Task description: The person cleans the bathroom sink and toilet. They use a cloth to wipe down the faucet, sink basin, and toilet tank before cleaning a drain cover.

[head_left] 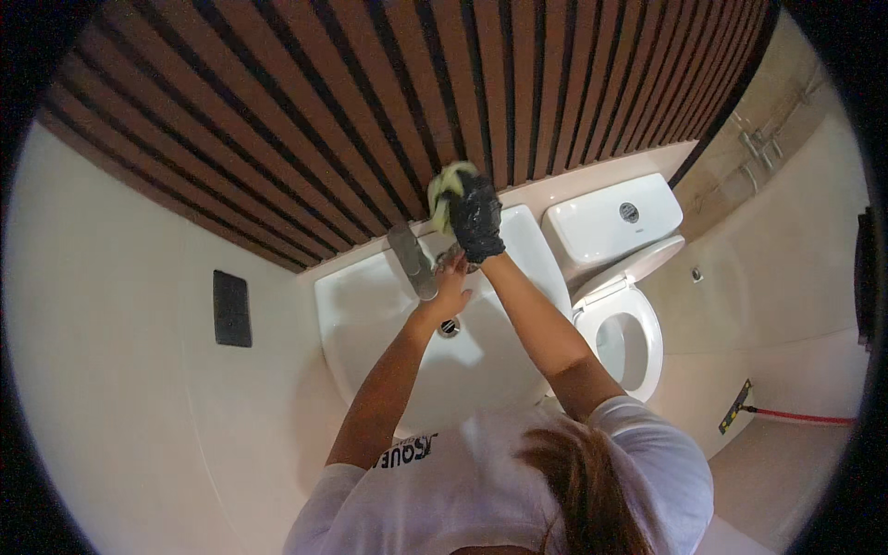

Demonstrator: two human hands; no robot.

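My right hand (pixel 476 217), in a black glove, closes on a yellow-green cloth (pixel 441 196) at the back rim of the white sink (pixel 509 342), close to the foot of the slatted wall. Bare and lower down, my left hand (pixel 451 285) reaches into the back of the basin with its thumb apart and fingers stretched out. Its fingertips are partly hidden near a small shiny fitting below my right wrist. Just left of that hand stands a grey tap (pixel 413 262). The round drain (pixel 450 327) shows beneath it.
Brown wooden slats (pixel 370 111) cover the wall behind. Right of the sink is a white toilet (pixel 638 342) with its lid raised and its tank (pixel 612 220) behind. A squeegee with a red handle (pixel 800 417) lies at far right. A dark plate (pixel 232 308) is on the left wall.
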